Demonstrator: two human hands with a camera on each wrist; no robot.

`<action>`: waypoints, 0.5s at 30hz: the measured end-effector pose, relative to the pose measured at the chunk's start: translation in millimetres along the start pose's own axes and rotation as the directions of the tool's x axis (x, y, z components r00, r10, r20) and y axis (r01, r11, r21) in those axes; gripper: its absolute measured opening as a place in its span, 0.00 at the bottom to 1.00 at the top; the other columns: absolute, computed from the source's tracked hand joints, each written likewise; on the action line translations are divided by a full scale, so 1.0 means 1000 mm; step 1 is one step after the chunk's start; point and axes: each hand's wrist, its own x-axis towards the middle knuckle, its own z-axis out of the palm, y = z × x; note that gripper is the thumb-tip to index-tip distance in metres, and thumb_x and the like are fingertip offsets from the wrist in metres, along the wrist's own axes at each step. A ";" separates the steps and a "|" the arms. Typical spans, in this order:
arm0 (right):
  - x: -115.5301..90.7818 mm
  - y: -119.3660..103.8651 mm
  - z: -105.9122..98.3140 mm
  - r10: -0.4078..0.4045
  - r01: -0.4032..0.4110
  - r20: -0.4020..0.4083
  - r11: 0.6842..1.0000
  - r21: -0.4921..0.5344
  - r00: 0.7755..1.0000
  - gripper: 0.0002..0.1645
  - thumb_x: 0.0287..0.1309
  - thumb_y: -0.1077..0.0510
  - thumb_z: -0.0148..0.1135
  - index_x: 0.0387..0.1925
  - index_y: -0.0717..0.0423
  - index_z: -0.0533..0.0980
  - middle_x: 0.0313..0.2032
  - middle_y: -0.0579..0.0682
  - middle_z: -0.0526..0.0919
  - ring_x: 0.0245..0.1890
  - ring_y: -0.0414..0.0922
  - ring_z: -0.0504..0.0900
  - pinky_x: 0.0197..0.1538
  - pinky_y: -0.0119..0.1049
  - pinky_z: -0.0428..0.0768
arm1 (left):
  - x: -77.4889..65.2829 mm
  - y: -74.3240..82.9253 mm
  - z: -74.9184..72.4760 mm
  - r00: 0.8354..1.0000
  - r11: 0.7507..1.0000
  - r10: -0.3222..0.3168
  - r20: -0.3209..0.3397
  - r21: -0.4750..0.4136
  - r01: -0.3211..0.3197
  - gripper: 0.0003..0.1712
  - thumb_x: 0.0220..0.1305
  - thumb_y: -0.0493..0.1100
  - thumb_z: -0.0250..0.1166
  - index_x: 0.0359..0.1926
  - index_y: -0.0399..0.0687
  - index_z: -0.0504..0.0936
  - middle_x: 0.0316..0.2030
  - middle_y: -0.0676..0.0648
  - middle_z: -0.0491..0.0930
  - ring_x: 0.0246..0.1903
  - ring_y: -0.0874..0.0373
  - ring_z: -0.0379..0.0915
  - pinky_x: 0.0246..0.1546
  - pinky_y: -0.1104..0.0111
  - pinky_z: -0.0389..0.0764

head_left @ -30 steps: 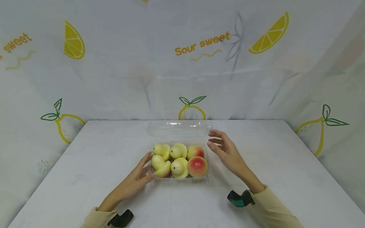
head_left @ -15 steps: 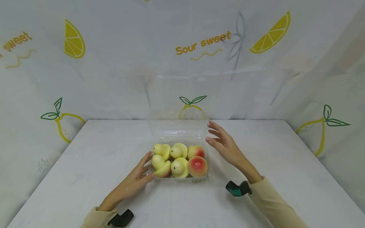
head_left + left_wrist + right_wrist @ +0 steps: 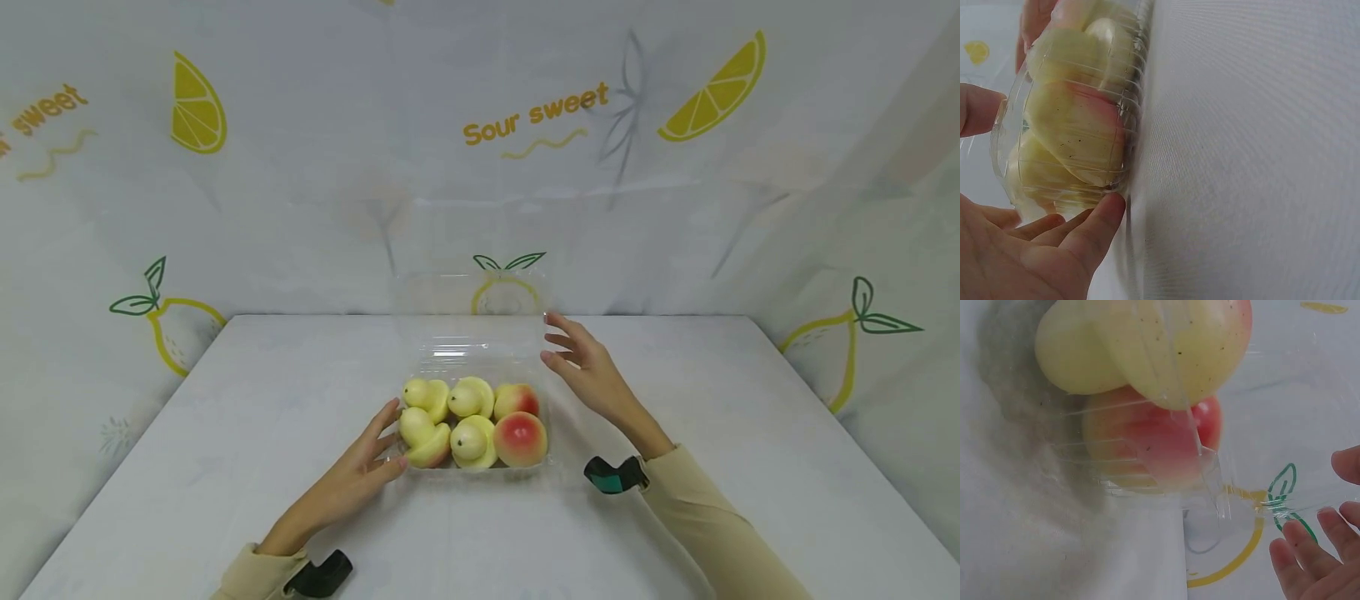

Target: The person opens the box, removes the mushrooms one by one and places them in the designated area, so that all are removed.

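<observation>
Two rows of fruit sit in a clear plastic clamshell box (image 3: 465, 472) in the middle of the white tabletop (image 3: 225, 467), its transparent lid (image 3: 471, 337) raised along the far side. My left hand (image 3: 354, 475) rests at the box's left end with fingers loosely spread, thumb and fingers bracing the wall and rim rather than clenching anything. My right hand (image 3: 592, 379) hangs at the lid's right edge, fingers gently bent and well parted, pinching nothing; I cannot tell whether the forefinger touches the plastic. Inside, pale yellow fruit (image 3: 468, 442) fills the left and centre, while a red-blushed, peach-like fruit (image 3: 521, 439) takes the near right corner and another like it lies behind. I judge the lid featherlight, springy and slick, so I would guide it by its edge with soft fingers, as squeezing could crease it. The loaded base should be the heavier part, though its thin, ribbed walls may flex; holding it low at both ends seems safest.
</observation>
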 end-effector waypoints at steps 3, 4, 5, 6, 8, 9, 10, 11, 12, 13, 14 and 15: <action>0.003 0.003 0.000 0.005 -0.005 0.006 1.000 0.016 1.000 0.36 0.68 0.67 0.56 0.73 0.67 0.57 0.70 0.66 0.64 0.66 0.64 0.71 0.64 0.55 0.74 | 0.000 0.000 0.000 1.000 1.000 -0.002 0.000 0.000 0.002 0.48 0.72 0.44 0.58 0.79 0.46 0.36 0.77 0.32 0.41 0.73 0.28 0.48 0.65 0.42 0.69; 0.005 0.004 0.000 0.010 -0.010 0.007 1.000 0.022 1.000 0.36 0.68 0.68 0.56 0.73 0.67 0.57 0.70 0.66 0.64 0.66 0.64 0.72 0.64 0.54 0.74 | 0.000 0.000 0.000 1.000 1.000 -0.003 -0.002 0.003 0.003 0.48 0.73 0.44 0.58 0.79 0.46 0.36 0.77 0.32 0.41 0.73 0.28 0.48 0.66 0.42 0.69; 0.007 0.005 0.000 0.013 -0.013 0.006 1.000 0.026 1.000 0.35 0.67 0.69 0.55 0.73 0.68 0.57 0.70 0.67 0.64 0.66 0.64 0.72 0.63 0.54 0.74 | 0.000 0.000 0.000 1.000 1.000 -0.004 -0.003 0.005 0.004 0.48 0.73 0.45 0.58 0.79 0.46 0.36 0.77 0.32 0.41 0.73 0.28 0.48 0.66 0.42 0.69; 0.008 0.006 0.000 0.015 -0.015 0.006 0.999 0.030 1.000 0.35 0.67 0.70 0.54 0.72 0.68 0.57 0.69 0.67 0.65 0.65 0.64 0.73 0.63 0.53 0.75 | 0.000 0.000 0.000 1.000 1.000 -0.004 -0.005 0.009 0.004 0.48 0.73 0.45 0.58 0.79 0.47 0.36 0.77 0.32 0.41 0.73 0.28 0.48 0.66 0.42 0.69; 0.012 0.009 0.000 0.026 -0.026 0.003 0.999 0.025 1.000 0.34 0.67 0.71 0.53 0.72 0.67 0.58 0.68 0.67 0.66 0.63 0.64 0.75 0.62 0.52 0.76 | 0.000 0.000 0.000 1.000 1.000 -0.003 -0.008 0.016 0.003 0.48 0.73 0.45 0.58 0.79 0.46 0.36 0.77 0.32 0.42 0.73 0.28 0.48 0.66 0.41 0.68; 0.013 0.010 0.000 0.028 -0.028 0.000 0.999 0.021 1.000 0.34 0.67 0.71 0.53 0.72 0.67 0.59 0.67 0.67 0.68 0.62 0.64 0.76 0.61 0.52 0.76 | 0.001 0.000 0.000 1.000 1.000 -0.003 -0.008 0.017 0.003 0.48 0.73 0.45 0.58 0.79 0.46 0.36 0.77 0.32 0.42 0.73 0.28 0.48 0.66 0.41 0.68; 0.015 0.012 0.000 0.033 -0.033 -0.003 0.999 0.012 0.999 0.34 0.67 0.72 0.53 0.72 0.65 0.59 0.66 0.67 0.70 0.61 0.64 0.77 0.60 0.52 0.77 | 0.001 0.000 0.000 1.000 1.000 -0.003 -0.009 0.018 0.003 0.48 0.73 0.45 0.58 0.79 0.46 0.36 0.77 0.32 0.42 0.73 0.29 0.49 0.66 0.41 0.68; 0.016 0.013 0.000 0.034 -0.034 -0.004 0.999 0.003 0.999 0.34 0.67 0.72 0.53 0.72 0.64 0.59 0.64 0.67 0.71 0.60 0.64 0.78 0.60 0.52 0.78 | 0.001 -0.001 0.000 1.000 1.000 -0.002 -0.010 0.018 0.002 0.48 0.73 0.45 0.58 0.79 0.46 0.36 0.77 0.32 0.42 0.73 0.29 0.49 0.66 0.41 0.68; 0.017 0.015 0.001 0.038 -0.038 -0.006 0.999 -0.004 0.999 0.34 0.66 0.72 0.53 0.73 0.63 0.60 0.63 0.67 0.73 0.58 0.64 0.79 0.59 0.52 0.79 | 0.001 -0.001 0.000 1.000 1.000 -0.001 -0.010 0.019 0.002 0.48 0.73 0.45 0.58 0.79 0.46 0.36 0.77 0.32 0.42 0.73 0.29 0.49 0.66 0.42 0.68; 0.018 0.016 0.001 0.041 -0.041 -0.010 0.999 -0.010 0.999 0.34 0.66 0.72 0.53 0.73 0.62 0.60 0.61 0.67 0.74 0.57 0.63 0.80 0.58 0.52 0.79 | 0.001 -0.001 0.000 1.000 1.000 -0.001 -0.011 0.019 0.002 0.48 0.73 0.45 0.58 0.79 0.46 0.36 0.77 0.32 0.42 0.73 0.29 0.49 0.66 0.42 0.68; 0.019 0.018 0.002 0.042 -0.042 -0.013 0.999 -0.011 0.999 0.34 0.66 0.72 0.54 0.73 0.61 0.61 0.60 0.67 0.75 0.55 0.63 0.81 0.58 0.52 0.80 | 0.001 -0.001 0.000 1.000 1.000 -0.001 -0.012 0.021 0.001 0.48 0.73 0.45 0.58 0.79 0.46 0.36 0.77 0.31 0.42 0.73 0.29 0.49 0.66 0.42 0.68; 0.020 0.020 0.002 0.041 -0.042 -0.018 0.999 -0.011 0.999 0.35 0.66 0.72 0.54 0.72 0.61 0.61 0.58 0.68 0.76 0.54 0.63 0.82 0.57 0.52 0.81 | 0.001 -0.001 0.000 1.000 1.000 -0.001 -0.013 0.024 0.001 0.48 0.73 0.45 0.58 0.79 0.46 0.36 0.77 0.31 0.43 0.73 0.29 0.49 0.66 0.42 0.68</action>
